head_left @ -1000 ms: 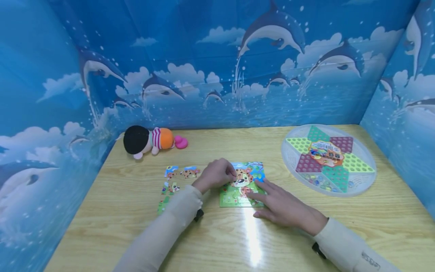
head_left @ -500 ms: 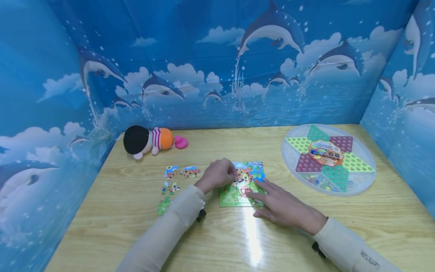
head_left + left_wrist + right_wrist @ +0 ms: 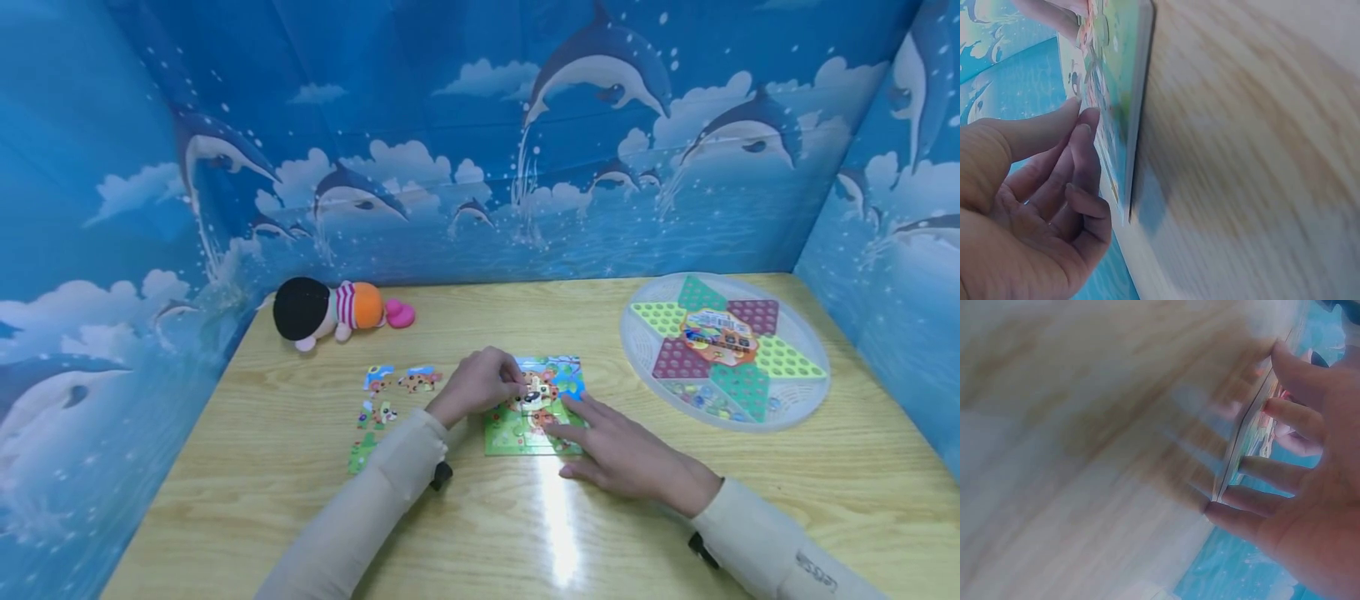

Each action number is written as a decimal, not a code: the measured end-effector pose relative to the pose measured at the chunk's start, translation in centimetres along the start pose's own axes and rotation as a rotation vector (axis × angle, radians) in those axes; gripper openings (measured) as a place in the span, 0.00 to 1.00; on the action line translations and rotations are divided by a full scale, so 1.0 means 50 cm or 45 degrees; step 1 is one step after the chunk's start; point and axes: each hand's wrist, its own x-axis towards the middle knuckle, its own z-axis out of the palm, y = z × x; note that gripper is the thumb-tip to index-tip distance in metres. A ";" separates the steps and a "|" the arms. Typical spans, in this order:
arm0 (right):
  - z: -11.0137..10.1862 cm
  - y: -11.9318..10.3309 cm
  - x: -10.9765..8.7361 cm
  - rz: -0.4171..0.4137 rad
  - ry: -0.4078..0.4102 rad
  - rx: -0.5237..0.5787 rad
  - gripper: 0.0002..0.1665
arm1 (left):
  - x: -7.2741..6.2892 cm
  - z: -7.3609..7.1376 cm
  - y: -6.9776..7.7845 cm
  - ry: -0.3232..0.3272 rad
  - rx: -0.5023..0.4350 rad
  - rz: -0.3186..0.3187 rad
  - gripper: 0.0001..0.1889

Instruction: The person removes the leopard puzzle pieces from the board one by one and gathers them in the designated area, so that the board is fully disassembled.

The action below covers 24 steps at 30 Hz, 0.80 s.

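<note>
A jigsaw puzzle board (image 3: pixel 504 440) with a spotted cartoon animal on green and blue lies mid-table. At its left side my left hand (image 3: pixel 480 385) pinches a puzzle piece (image 3: pixel 537 397) bearing part of the face, between thumb and forefinger. In the left wrist view the fingertips (image 3: pixel 1089 115) meet close above the board, and the piece's outline is hard to separate from the board. My right hand (image 3: pixel 637 457) rests on the right part of the board with spread, fairly straight fingers. In the right wrist view several fingertips touch the board's edge (image 3: pixel 1235 447).
Several loose puzzle pieces (image 3: pixel 420 380) lie left of the board, partly near my left sleeve. A soft doll (image 3: pixel 360 306) lies at the back left. A round Chinese checkers board (image 3: pixel 806 392) with marbles sits at the right. Dolphin-print cloth surrounds the wooden table (image 3: pixel 465 533).
My left hand shifts only slightly, and the face piece under its fingertips changes its tilt a little. More of the green loose piece shows beside the left sleeve. The right hand stays put.
</note>
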 end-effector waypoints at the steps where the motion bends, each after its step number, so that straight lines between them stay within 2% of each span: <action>1: 0.000 0.000 0.000 -0.003 0.003 0.002 0.33 | 0.000 -0.001 0.000 0.000 -0.007 0.002 0.04; 9: 0.001 0.001 0.000 -0.010 0.006 0.012 0.33 | -0.007 -0.009 -0.007 -0.034 -0.168 0.009 0.05; 14: 0.000 0.001 0.000 -0.005 0.010 0.023 0.33 | -0.012 -0.018 -0.016 -0.023 -0.228 -0.011 0.04; 20: -0.001 -0.001 0.000 0.000 0.013 0.031 0.33 | -0.020 -0.038 -0.036 0.014 -0.255 -0.042 0.04; 24: -0.001 -0.002 -0.001 0.004 0.006 0.038 0.34 | -0.029 -0.054 -0.057 0.060 -0.229 -0.048 0.04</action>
